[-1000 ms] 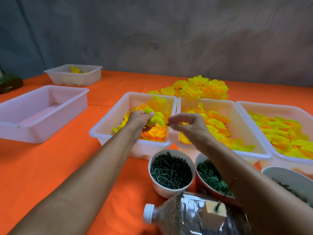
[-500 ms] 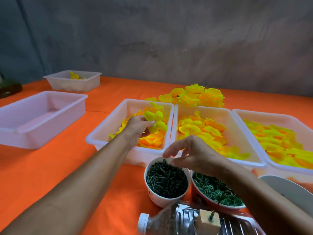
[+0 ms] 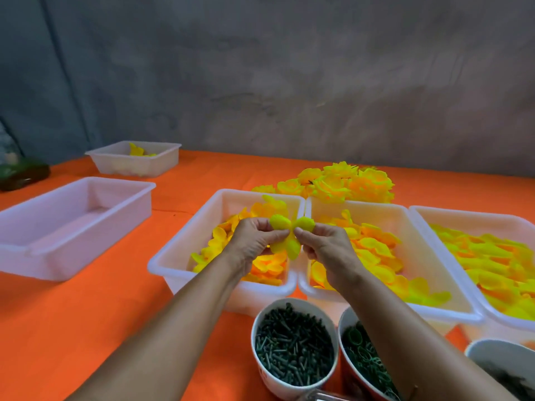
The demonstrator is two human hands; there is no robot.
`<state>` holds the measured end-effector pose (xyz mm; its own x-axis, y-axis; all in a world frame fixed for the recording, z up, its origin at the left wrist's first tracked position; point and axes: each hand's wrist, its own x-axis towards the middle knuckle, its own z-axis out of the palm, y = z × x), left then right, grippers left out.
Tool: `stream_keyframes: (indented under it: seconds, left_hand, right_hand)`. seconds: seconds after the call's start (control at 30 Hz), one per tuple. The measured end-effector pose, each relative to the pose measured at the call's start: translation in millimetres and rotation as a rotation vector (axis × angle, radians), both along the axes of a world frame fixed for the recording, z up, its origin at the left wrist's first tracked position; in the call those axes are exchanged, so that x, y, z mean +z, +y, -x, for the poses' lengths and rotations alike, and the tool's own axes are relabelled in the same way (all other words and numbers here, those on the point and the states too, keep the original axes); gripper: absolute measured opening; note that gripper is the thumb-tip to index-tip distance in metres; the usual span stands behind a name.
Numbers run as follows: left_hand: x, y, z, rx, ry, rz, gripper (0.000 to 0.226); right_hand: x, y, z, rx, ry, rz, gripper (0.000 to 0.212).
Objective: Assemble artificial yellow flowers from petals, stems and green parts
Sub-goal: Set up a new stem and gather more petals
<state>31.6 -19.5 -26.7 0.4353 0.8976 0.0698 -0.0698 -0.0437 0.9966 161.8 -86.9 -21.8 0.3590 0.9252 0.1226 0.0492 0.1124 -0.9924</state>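
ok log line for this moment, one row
step: petal assembly | left hand: pinches yellow petal piece | right hand: pinches same piece | over: left petal bin | stem cup: untouched

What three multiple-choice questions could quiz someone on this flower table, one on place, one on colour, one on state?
1. Where is the pile of finished yellow flowers?
A. behind the white plastic petal trays
B. inside the white cup
C. on the floor

2. What colour is the cloth on the table?
A. blue
B. orange
C. white

3. How is the yellow petal piece held?
A. lying loose in a tray
B. by the left hand only
C. pinched by both hands

Answers: 1 A, the pile lies beyond the trays. 2 B, orange shows around every tray. 3 C, left hand and right hand both pinch it.
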Motion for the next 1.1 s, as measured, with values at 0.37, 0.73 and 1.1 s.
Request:
stream_keyframes:
  seconds: [0.37, 0.73, 1.1]
  left_hand:
    - [0.4, -2.5, -2.2, 0.017, -0.120, 0.020, 0.012]
    - [0.8, -1.0, -2.1, 0.059, -0.052, 0.014, 0.014]
    - [-1.4, 0.5, 0.5, 0.122, -0.009, -0.025, 0.023]
  right_hand:
    - [-1.8, 0.6, 0.3, -0.072, 0.037, -0.027, 0.027]
    - [1.1, -4.9, 3.1, 0.033, 0.019, -0.066, 0.017]
    - [-2.8, -1.3, 1.0, -0.081, -0.014, -0.031, 0.013]
